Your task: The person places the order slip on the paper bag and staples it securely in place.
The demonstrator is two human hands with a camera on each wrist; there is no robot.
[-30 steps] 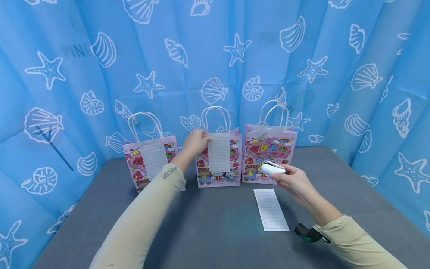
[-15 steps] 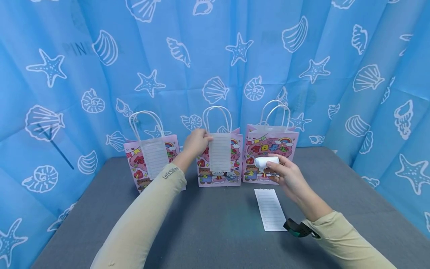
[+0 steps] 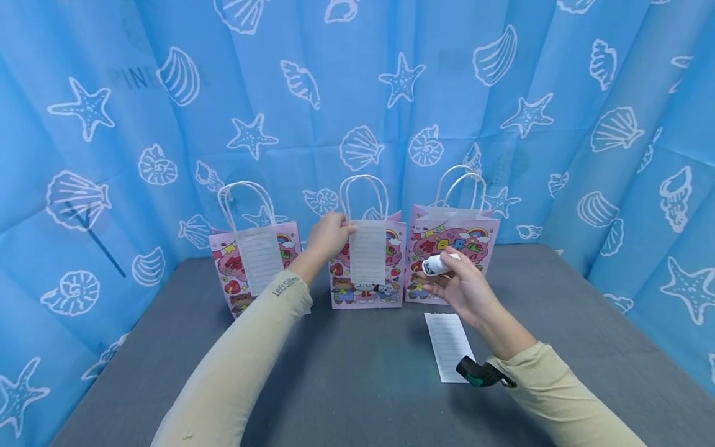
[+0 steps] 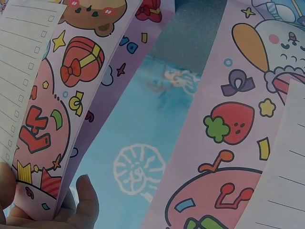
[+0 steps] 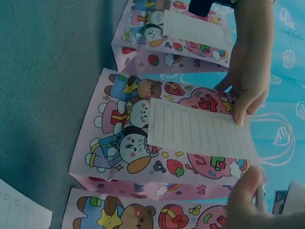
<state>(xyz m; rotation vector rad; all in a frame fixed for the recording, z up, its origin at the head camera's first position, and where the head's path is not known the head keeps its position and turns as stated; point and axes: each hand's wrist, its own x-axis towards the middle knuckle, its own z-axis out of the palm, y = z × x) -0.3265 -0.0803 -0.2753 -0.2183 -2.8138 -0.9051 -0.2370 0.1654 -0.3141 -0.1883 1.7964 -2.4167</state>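
Pinching the upper edge of the middle bag (image 3: pixel 365 296) and the lined slip (image 3: pixel 367 253) on its front, the left hand (image 3: pixel 331 236) works beside one handle; the right hand (image 3: pixel 462 288) grips a small white tool (image 3: pixel 440 265) before the right bag (image 3: pixel 447 234), covering some of its print. Colourful characters there begin 今日; the left sleeve (image 3: pixel 240 366) reads "Let's Slim" and the blue shell-patterned curtain (image 3: pixel 357 74) shows a faint "PIN". That sleeve partly hides the left bag (image 3: pixel 231 273), fronted by another slip (image 3: pixel 259 257). On the grey counter (image 3: pixel 357 397) lies a loose slip (image 3: pixel 447 341), its near corner overlapped by a black wrist device (image 3: pixel 480 372)
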